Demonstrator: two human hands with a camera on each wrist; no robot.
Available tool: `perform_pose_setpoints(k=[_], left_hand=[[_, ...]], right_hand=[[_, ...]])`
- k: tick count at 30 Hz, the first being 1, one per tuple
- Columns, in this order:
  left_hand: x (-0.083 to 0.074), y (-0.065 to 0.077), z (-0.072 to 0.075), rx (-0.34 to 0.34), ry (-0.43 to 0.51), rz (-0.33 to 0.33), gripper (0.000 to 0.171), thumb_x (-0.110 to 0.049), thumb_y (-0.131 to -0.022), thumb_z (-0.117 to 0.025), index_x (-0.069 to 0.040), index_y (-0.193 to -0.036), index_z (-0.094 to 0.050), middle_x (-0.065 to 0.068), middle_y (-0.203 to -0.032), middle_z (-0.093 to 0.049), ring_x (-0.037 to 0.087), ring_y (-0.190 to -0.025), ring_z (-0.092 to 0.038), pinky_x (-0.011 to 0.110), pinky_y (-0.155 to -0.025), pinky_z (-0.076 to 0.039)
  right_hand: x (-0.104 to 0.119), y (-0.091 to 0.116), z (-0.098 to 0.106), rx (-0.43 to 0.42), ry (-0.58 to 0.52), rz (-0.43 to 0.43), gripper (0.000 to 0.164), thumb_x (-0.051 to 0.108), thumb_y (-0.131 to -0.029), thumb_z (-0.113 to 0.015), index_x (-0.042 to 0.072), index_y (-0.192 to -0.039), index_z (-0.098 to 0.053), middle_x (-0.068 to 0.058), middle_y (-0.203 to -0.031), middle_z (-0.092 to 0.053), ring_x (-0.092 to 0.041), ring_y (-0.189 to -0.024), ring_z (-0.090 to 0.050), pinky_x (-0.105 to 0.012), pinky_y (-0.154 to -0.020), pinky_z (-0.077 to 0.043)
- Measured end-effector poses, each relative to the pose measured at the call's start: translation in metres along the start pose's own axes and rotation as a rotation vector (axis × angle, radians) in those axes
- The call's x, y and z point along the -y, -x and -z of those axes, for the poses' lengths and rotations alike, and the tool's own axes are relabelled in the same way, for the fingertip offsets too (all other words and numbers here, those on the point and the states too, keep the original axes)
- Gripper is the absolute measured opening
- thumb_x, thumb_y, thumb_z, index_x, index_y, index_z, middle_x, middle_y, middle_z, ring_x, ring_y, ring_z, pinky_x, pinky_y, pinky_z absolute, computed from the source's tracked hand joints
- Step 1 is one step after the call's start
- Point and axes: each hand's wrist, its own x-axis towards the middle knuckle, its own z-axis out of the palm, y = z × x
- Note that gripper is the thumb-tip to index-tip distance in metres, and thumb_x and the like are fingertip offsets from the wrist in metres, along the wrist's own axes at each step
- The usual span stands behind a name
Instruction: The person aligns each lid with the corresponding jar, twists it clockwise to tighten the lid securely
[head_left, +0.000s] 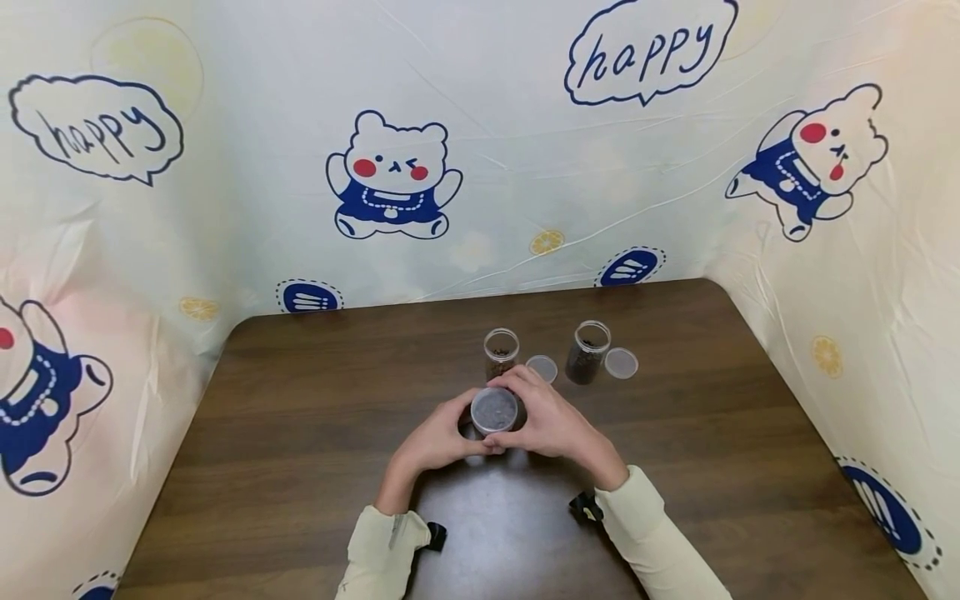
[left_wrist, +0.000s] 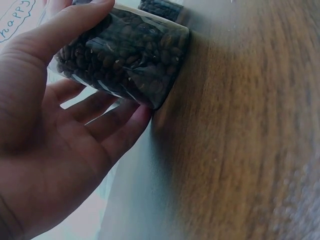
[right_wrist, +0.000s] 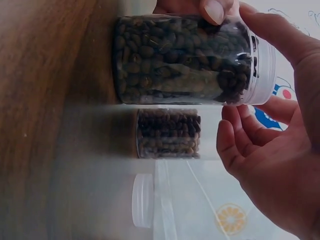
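A clear plastic jar (right_wrist: 185, 60) full of dark brown beans, which look like coffee beans, stands upright on the table between my hands. Its frosted lid (head_left: 494, 410) sits on top. My left hand (head_left: 438, 437) holds the jar's side, thumb on one side and fingers on the other, as the left wrist view shows. From the right, my right hand (head_left: 551, 417) grips around the lid, its thumb and fingers curved about the rim. Part of the jar's body is hidden by the hands in the head view.
Behind my hands stand two lidless jars of beans, a left one (head_left: 501, 343) and a right one (head_left: 587, 358). Two loose lids lie on the brown table (head_left: 315, 433): one (head_left: 542, 368) between the jars, another (head_left: 621, 363) at the right. A printed curtain (head_left: 495, 192) surrounds the table.
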Motion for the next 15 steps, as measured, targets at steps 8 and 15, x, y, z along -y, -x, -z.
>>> perform_pose_setpoints(k=[8,15], left_hand=[[-0.0009,0.0009,0.0000,-0.004,0.002,0.011,0.069,-0.032,-0.081,-0.093,-0.028,-0.141,-0.059,-0.008,-0.132,-0.068,0.012,-0.120,-0.063,0.034,-0.107,-0.051],[-0.0013,0.0011,0.0006,0.004,0.006,0.001,0.067,-0.023,-0.085,-0.090,-0.022,-0.144,-0.058,-0.002,-0.136,-0.068,0.016,-0.124,-0.063,0.036,-0.108,-0.051]], right_hand=[[0.0072,0.0004,-0.0092,-0.076,-0.018,-0.084,0.068,0.042,-0.069,-0.100,0.013,-0.117,-0.060,0.000,-0.112,-0.060,-0.012,-0.099,-0.057,-0.031,-0.088,-0.053],[0.0073,0.0040,-0.0013,-0.011,0.040,-0.103,0.096,0.056,-0.068,-0.096,0.007,-0.139,-0.055,-0.005,-0.119,-0.058,-0.017,-0.106,-0.057,-0.038,-0.094,-0.054]])
